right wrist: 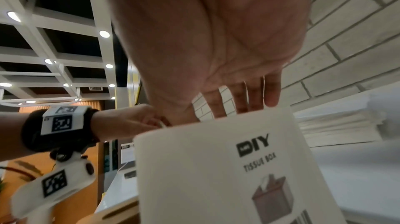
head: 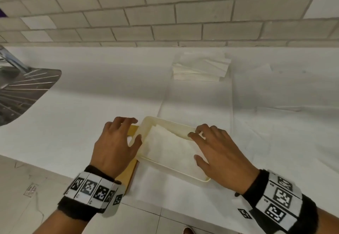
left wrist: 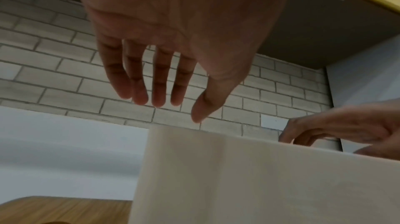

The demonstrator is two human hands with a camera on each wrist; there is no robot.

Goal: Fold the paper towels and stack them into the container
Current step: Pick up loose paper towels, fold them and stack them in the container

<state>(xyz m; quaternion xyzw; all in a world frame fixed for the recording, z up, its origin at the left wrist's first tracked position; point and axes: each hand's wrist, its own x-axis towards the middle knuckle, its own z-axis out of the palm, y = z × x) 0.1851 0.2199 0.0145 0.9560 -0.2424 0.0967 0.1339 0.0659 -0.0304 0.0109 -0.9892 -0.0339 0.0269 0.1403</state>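
Your left hand (head: pixel 117 145) hangs over the left end of the cream tissue box (head: pixel 169 123), fingers straight and relaxed, thumb tip just at the box's rim; from the left wrist view the fingers (left wrist: pixel 140 80) hold nothing. Your right hand (head: pixel 218 151) sits at the right side of the box, fingers loosely bent over its far right rim and thumb lying on the folded paper towel (head: pixel 170 147) inside (whether those fingers actually press the rim, I cannot tell). It grips nothing that shows.

The folded towel lies flat in the box, filling most of its floor. The box stands on the white-covered worktop (head: pixel 91 96) near its front edge, with a wooden board (head: pixel 128 177) partly under its left end. The side of the box facing your right wrist carries a label (right wrist: pixel 255 143) reading "DIY TISSUE BOX".

A stack of unfolded paper towels (head: pixel 200 68) waits well behind the box, near the tiled wall (head: pixel 165 13). A steel sink drainer (head: pixel 22 90) shows at the far left.
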